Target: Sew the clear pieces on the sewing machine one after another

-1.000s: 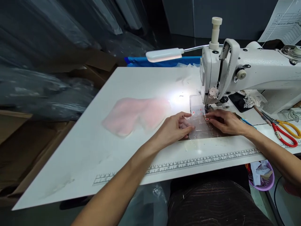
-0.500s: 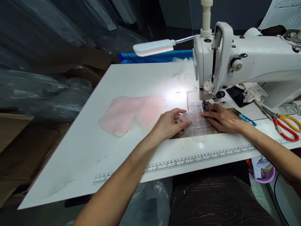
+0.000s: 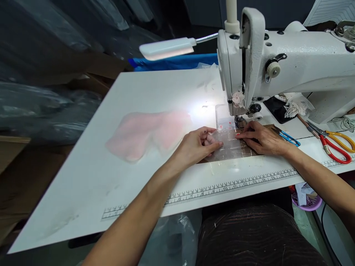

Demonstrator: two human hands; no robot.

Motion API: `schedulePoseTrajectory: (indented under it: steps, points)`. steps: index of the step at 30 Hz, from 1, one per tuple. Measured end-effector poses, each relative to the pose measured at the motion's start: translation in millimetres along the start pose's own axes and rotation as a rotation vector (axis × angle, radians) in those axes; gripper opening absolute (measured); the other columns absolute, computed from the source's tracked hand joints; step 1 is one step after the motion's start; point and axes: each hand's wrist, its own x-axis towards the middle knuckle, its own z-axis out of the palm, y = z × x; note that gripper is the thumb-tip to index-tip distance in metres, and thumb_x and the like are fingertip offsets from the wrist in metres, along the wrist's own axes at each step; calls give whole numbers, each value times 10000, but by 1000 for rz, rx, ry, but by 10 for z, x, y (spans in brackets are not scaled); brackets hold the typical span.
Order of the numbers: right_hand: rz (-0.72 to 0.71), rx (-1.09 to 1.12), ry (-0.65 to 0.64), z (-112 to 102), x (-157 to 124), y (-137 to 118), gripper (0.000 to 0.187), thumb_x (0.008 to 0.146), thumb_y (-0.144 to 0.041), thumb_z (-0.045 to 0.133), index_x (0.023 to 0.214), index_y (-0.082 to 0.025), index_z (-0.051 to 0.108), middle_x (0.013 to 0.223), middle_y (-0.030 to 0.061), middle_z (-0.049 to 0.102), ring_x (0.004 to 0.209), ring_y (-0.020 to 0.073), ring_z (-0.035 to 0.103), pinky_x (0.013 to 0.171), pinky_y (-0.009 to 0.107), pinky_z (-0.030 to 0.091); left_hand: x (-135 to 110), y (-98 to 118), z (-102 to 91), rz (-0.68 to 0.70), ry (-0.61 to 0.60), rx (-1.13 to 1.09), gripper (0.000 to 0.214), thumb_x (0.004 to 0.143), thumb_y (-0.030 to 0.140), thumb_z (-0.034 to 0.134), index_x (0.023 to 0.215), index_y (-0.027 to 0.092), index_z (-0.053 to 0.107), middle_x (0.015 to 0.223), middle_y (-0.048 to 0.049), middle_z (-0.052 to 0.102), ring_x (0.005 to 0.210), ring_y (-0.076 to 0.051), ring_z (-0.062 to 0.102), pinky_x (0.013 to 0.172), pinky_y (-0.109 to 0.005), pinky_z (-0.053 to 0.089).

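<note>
A translucent sheet [image 3: 229, 147] with small red marks lies on the brown plate in front of the sewing machine [image 3: 235, 70]. Its far end reaches the presser foot [image 3: 239, 121]. My left hand [image 3: 198, 145] pinches the sheet's left side between thumb and fingers; some fingers are partly hidden beneath it. On the opposite side, my right hand [image 3: 257, 138] has its fingertips pressed together on the sheet close to the presser foot, at a small red spot. Whether the sheet is thin plastic or sheer fabric, I cannot tell.
Blue thread snips [image 3: 288, 137] lie just right of my right hand. Farther right are scissors [image 3: 335, 147] with red and yellow handles. A printed ruler [image 3: 227, 187] runs along the table's front edge. A lamp [image 3: 168, 48] hangs over the white table [image 3: 83, 177].
The head view has shifted slightly, so the machine appears larger and farther left. Both hands keep nearly the same hold on the sheet.
</note>
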Motion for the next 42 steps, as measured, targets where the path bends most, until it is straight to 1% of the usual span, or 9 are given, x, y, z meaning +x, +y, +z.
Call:
schedulePoseTrajectory:
  steps: [4,8,14,16,22,25,33,40,42]
  points:
    - [28,13,1,7,-8,-15,311,1005,-237,483,1203,-222,721,1124,117,594,1016,209,599,924,412,561,-2,-14,-9,2,-18,-8,584,687,385,795,1197,160,623,704,7,661,513,-121,582,417,-236,465]
    - [92,67,-27,-52,-30,-48,339,1002,-244,478,1258,-236,700,1124,107,619,981,195,624,917,396,553,0,-9,-7,0,-17,-4,570,688,367,793,1188,147,626,691,7,661,514,-117,582,433,-233,467]
    - [-50,76,-133,-174,-56,-107,335,962,-195,498,1182,-220,749,1130,105,651,1043,204,624,926,368,540,-4,17,-14,-20,-15,-8,520,719,328,770,1185,145,628,687,8,660,517,-121,598,452,-243,489]
    - [-47,64,-146,-187,-58,-113,338,962,-187,494,1184,-222,748,1147,100,660,1075,204,621,953,361,533,-5,13,-21,-26,-18,-19,515,722,321,771,1185,145,627,689,9,659,525,-122,604,461,-245,503]
    - [49,101,-77,-174,-60,-100,386,993,-172,437,1288,-220,682,1230,89,677,1071,187,653,963,349,544,3,-22,-34,-11,-20,-29,534,705,341,792,1179,152,633,696,5,666,529,-121,602,455,-241,507]
    - [62,89,-65,-166,-64,-96,393,991,-166,440,1298,-232,676,1202,81,683,1041,182,655,951,347,548,3,-24,-38,0,-23,-32,549,698,354,799,1181,153,632,694,3,670,543,-128,611,464,-243,518]
    - [-21,-20,-156,-140,-71,-108,349,962,-187,515,1209,-281,742,1128,97,625,1015,198,597,912,354,537,27,-49,-40,6,-21,-19,618,663,403,819,1190,141,628,689,2,667,547,-131,610,491,-257,511]
    - [-32,-67,-142,-119,-80,-134,356,967,-196,492,1201,-271,748,1097,105,618,1014,218,580,893,374,532,20,-36,-79,-35,-55,-32,739,599,413,874,1236,146,609,706,-2,669,554,-133,602,499,-260,523]
    - [-30,-79,-130,-115,-82,-144,350,966,-201,499,1204,-269,747,1106,106,622,1018,223,582,891,377,534,11,-9,-111,-10,-52,7,696,619,428,862,1217,153,634,713,-5,664,524,-121,565,478,-257,501]
